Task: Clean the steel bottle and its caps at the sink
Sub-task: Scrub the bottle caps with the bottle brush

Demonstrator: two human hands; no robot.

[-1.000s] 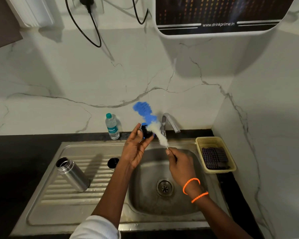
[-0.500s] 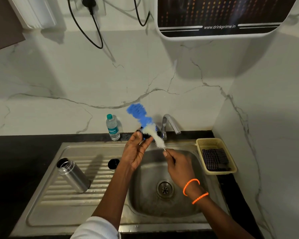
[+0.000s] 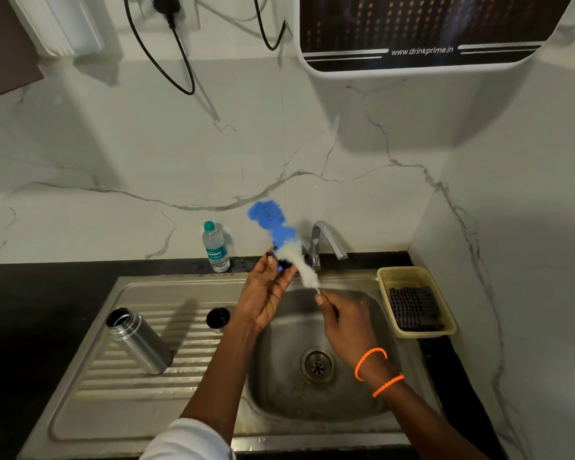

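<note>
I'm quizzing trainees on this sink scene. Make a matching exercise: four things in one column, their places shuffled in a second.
Things:
1. steel bottle
2. plastic bottle
3. brush
4. cloth

Places:
A. in the yellow basket
B. on the counter by the wall
C. held by the right hand
D. on the drainboard

Pairs: 1-D, 2-B, 3-C, 4-A

The steel bottle (image 3: 139,340) stood uncapped on the ribbed drainboard of the sink (image 3: 193,287), mouth open. 1 dark cap (image 3: 217,318) rested on the drainboard, well apart from the bottle. A second dark cap (image 3: 283,262) was held above the basin, with the blue-and-white bottle brush (image 3: 284,244) passing against it.
</note>
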